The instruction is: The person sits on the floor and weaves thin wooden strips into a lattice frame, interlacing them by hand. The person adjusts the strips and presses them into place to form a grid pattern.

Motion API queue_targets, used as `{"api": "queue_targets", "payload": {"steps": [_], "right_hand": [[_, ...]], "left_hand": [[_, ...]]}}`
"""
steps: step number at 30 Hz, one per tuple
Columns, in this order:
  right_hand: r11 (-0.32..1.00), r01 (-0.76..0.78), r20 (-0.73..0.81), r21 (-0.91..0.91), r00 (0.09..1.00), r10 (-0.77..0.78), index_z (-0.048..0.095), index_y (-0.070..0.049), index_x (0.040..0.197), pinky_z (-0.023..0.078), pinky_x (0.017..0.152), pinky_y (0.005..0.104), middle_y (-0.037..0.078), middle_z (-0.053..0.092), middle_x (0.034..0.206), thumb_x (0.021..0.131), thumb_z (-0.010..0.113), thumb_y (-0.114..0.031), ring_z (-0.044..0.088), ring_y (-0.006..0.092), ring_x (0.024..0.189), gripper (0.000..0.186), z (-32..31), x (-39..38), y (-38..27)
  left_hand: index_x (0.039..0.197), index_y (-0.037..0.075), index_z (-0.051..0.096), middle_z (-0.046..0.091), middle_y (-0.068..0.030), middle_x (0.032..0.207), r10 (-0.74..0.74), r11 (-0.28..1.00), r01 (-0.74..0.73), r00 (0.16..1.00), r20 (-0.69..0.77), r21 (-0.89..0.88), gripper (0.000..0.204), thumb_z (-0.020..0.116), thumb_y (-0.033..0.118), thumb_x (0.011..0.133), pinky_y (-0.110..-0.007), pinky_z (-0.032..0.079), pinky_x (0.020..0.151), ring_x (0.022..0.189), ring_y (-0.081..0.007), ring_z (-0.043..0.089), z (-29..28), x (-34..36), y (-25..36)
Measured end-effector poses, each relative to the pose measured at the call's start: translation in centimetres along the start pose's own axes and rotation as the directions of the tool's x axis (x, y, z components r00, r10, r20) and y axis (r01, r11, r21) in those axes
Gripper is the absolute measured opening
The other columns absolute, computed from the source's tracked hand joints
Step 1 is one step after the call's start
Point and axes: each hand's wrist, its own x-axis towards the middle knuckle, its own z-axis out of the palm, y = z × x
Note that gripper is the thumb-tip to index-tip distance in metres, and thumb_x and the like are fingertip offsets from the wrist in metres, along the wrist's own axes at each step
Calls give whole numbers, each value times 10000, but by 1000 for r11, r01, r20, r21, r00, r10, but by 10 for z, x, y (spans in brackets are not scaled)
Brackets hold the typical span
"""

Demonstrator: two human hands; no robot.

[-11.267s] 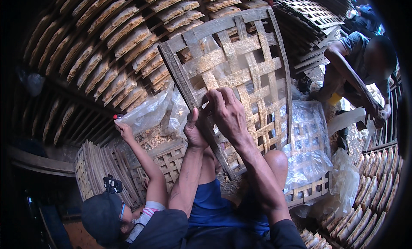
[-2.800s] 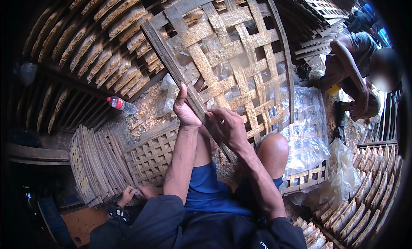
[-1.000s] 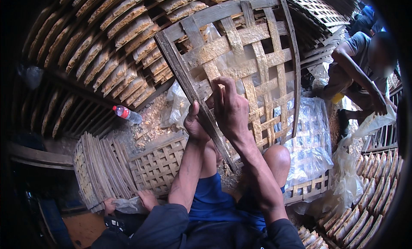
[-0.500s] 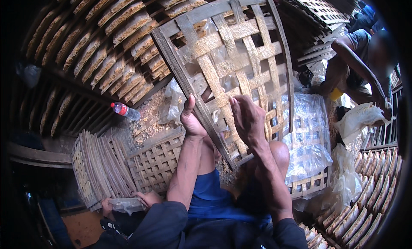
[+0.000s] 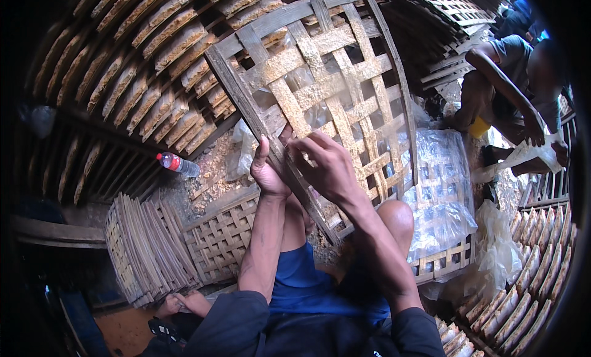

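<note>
A woven bamboo tray (image 5: 343, 104) with a wooden frame stands tilted up in front of me. Pale, crusty residue covers its slats, and clear film seems to lie against part of the weave. My left hand (image 5: 269, 172) grips the tray's left rail, with the thumb on the near side and the fingers mostly hidden behind. Beside that rail is my right hand (image 5: 329, 169), its fingers bent and pinched close to the weave. Whatever they pinch, if anything, is too small to make out. The tray's lower end rests near my knees.
Left stands a stack of woven trays (image 5: 151, 249); a red-capped bottle (image 5: 178, 165) lies beyond. Plastic sheets (image 5: 440, 190) cover another tray at right. Racks of crusted slabs (image 5: 154, 67) fill the upper left. Another person's hands (image 5: 184, 303) are lower left; a second person (image 5: 514, 92) handles whitish plastic.
My right hand has moved left and down across the weave to the left rail. The tray has shifted slightly left. The person at right has lowered the whitish plastic and stretched it sideways.
</note>
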Motion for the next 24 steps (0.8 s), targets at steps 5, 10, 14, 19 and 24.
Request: {"api": "queue_targets", "payload": {"steps": [5,10,14,19,24], "right_hand": [[889,-384,-68,251,909,412,724,-35,1060,520,533,254,97,715,908,940,686,-35,658,119,667,126,-24,-45,8],[903,-394,164,174,915,368,717,-56,1126,534,561,319,77,711,915,917,723,-46,679,127,693,209,-12,-69,0],[976,-219,83,-14,972,220,728,-92,1121,536,603,345,105,687,946,900,721,-14,680,240,712,234,4,-71,-5],[974,-224,3,-30,975,224,691,-52,1028,545,651,381,120,679,946,921,710,-36,676,310,728,110,1,-68,0],[913,-407,292,-13,872,393,713,-52,1016,528,625,361,117,673,865,910,746,-72,655,256,690,114,-17,-88,-6]], "left_hand": [[1569,87,345,560,-217,1460,216,939,-191,975,-60,286,761,655,440,971,-629,415,1125,1365,-424,510,9,0,0],[1576,104,339,543,-211,1476,223,938,-175,966,-133,300,766,620,496,981,-645,394,1137,1379,-419,496,7,1,0],[1578,55,313,526,-208,1495,230,919,-179,967,-108,352,802,585,529,992,-644,382,1146,1399,-413,474,6,1,0],[1586,60,299,538,-197,1485,234,920,-183,966,-113,346,811,596,518,986,-632,385,1150,1382,-411,494,8,2,3],[1582,153,334,582,-179,1436,310,902,-231,935,-174,365,761,623,510,975,-620,417,1133,1364,-394,517,7,1,5]]}}
